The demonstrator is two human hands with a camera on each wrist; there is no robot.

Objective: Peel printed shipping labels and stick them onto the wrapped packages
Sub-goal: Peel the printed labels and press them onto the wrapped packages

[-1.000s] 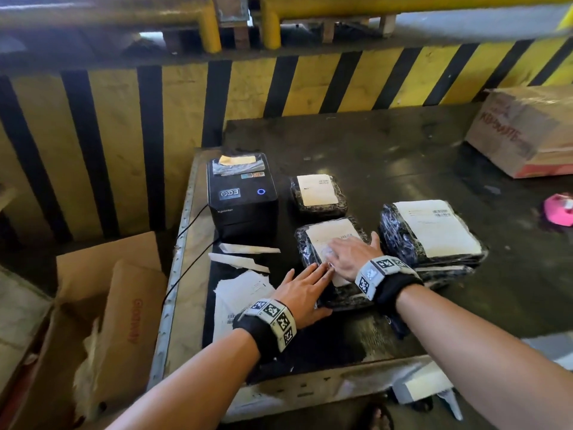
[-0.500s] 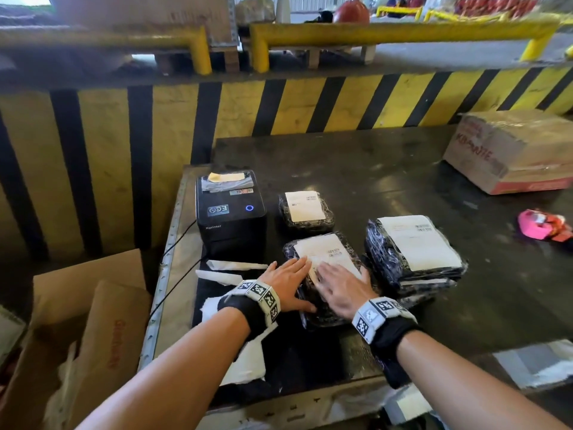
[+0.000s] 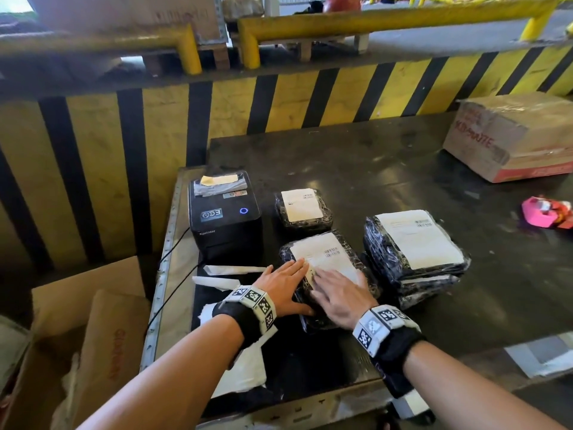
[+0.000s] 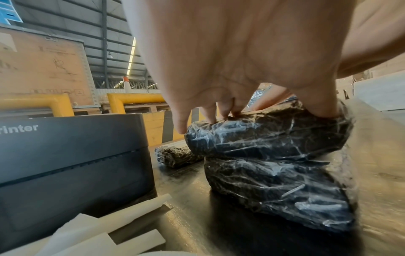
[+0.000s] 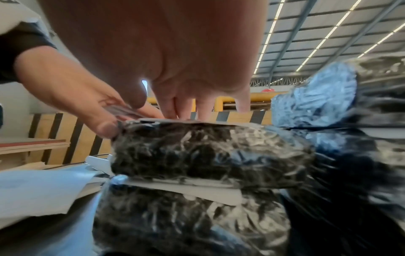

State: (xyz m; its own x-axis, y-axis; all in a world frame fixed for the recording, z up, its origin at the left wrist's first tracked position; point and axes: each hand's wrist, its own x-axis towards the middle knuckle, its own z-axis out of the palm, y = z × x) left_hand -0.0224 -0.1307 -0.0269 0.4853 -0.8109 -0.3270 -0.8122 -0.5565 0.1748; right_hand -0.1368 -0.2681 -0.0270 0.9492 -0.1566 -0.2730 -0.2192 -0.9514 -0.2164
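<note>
A black wrapped package [image 3: 359,265] [image 4: 267,136] [image 5: 208,149] lies on another wrapped package near the table's front, with a white shipping label [image 3: 325,256] on its top. My left hand [image 3: 286,282] [image 4: 230,69] lies flat on the package's left side, fingers straight. My right hand [image 3: 341,290] [image 5: 186,69] presses flat on the label's near part. The label's near-left corner looks slightly lifted between the hands. Two more labelled packages sit behind [image 3: 302,207] and to the right [image 3: 415,243], the right one stacked.
A black label printer [image 3: 224,218] [image 4: 72,155] stands left of the packages, its cable running off the table's left edge. Peeled backing strips [image 3: 235,270] and paper sheets [image 3: 242,367] lie in front of it. A cardboard box [image 3: 511,135] and a pink item [image 3: 545,212] sit far right.
Both hands slid along the label toward its near-left part and stay flat on the package. The head camera tilted up, showing more of the yellow rail.
</note>
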